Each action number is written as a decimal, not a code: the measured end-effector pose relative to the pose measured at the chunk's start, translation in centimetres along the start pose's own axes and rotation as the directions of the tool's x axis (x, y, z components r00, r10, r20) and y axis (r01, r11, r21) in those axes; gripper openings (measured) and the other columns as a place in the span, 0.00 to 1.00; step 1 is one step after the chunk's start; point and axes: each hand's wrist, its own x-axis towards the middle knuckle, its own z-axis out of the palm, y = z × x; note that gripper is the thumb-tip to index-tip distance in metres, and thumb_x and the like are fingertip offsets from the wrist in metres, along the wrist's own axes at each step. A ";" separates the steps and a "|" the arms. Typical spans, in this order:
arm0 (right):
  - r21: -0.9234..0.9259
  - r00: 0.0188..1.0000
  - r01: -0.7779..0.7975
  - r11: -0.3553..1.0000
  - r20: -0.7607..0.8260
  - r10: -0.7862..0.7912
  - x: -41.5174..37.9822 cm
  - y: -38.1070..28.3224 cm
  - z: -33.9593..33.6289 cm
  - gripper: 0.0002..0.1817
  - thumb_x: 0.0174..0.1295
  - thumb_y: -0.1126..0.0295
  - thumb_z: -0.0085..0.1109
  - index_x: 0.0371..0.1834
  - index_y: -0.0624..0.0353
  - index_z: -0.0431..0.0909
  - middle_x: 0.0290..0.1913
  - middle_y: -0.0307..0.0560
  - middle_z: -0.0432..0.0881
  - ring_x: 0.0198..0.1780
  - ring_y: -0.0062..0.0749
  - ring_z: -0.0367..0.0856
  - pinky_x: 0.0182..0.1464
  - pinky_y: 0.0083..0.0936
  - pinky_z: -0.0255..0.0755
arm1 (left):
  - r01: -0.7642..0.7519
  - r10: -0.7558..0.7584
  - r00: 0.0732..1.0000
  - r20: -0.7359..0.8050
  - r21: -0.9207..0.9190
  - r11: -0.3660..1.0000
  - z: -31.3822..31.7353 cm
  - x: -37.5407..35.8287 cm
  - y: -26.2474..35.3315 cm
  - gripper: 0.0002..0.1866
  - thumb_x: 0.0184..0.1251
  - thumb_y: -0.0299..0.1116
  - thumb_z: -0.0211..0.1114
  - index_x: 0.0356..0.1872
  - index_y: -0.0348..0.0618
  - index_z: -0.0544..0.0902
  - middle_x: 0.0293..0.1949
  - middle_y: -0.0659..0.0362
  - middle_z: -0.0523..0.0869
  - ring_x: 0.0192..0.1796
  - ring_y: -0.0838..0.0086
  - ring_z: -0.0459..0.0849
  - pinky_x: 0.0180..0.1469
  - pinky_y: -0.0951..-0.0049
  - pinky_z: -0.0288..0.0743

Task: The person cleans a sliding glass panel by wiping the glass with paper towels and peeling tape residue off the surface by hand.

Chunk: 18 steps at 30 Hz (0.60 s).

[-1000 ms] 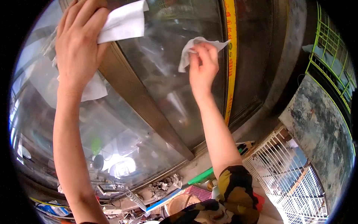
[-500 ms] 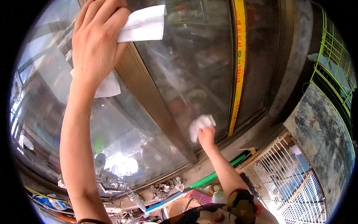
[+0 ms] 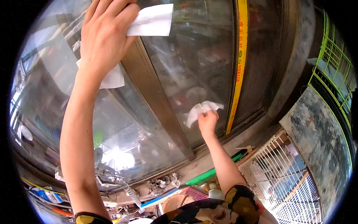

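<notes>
Pinching a crumpled cloth [image 3: 200,109] low over the glass [image 3: 192,61] with the right hand [image 3: 208,121], apparently mid-wipe, gripping a folded cloth [image 3: 153,20] farther left with the left hand [image 3: 105,35], probably needing flat pressure next.

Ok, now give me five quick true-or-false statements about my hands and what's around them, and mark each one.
1. The left hand is empty. False: it holds a folded white wipe.
2. The right hand holds a crumpled white wipe. True.
3. The yellow strip carries red lettering. True.
4. In the picture, the right hand is higher than the left. False: the left hand is higher.
5. The wire rack at the upper right is red. False: it is green.
</notes>
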 end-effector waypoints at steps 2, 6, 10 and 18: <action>-0.031 0.960 -0.265 0.964 0.082 0.267 -1.0 0.7 0.2 0.11 0.46 0.82 0.63 0.35 0.65 0.81 0.34 0.58 0.80 0.36 0.53 0.80 0.36 0.42 0.70 | 0.014 -0.013 1.000 -0.027 0.035 0.999 0.5 0.2 0.5 0.07 0.51 0.30 0.68 0.28 0.43 0.78 0.44 0.54 0.81 0.62 0.61 0.74 0.73 0.49 0.60; 0.044 0.940 -0.340 0.940 0.036 0.338 5.6 -4.2 1.5 0.06 0.46 0.80 0.63 0.29 0.68 0.79 0.26 0.56 0.80 0.29 0.48 0.80 0.33 0.38 0.70 | 0.013 -0.014 0.998 -0.063 -0.014 1.000 0.6 0.3 0.4 0.06 0.50 0.28 0.68 0.27 0.43 0.78 0.43 0.54 0.81 0.61 0.62 0.75 0.73 0.50 0.61; 0.199 0.894 -0.441 0.875 0.010 0.448 3.1 -3.1 1.4 0.07 0.48 0.78 0.66 0.30 0.68 0.80 0.32 0.52 0.85 0.33 0.33 0.84 0.39 0.28 0.75 | 0.017 -0.016 0.999 -0.032 0.018 1.000 0.4 0.2 0.4 0.05 0.51 0.28 0.67 0.26 0.44 0.78 0.42 0.55 0.82 0.61 0.62 0.75 0.73 0.51 0.61; 0.302 0.895 -0.444 0.844 0.094 0.437 5.6 -5.8 1.5 0.06 0.51 0.83 0.60 0.33 0.68 0.78 0.29 0.41 0.83 0.33 0.20 0.77 0.37 0.23 0.71 | 0.031 -0.031 0.993 -0.113 -0.007 1.000 1.1 0.1 0.7 0.05 0.51 0.28 0.67 0.27 0.44 0.79 0.43 0.55 0.82 0.60 0.63 0.76 0.72 0.52 0.60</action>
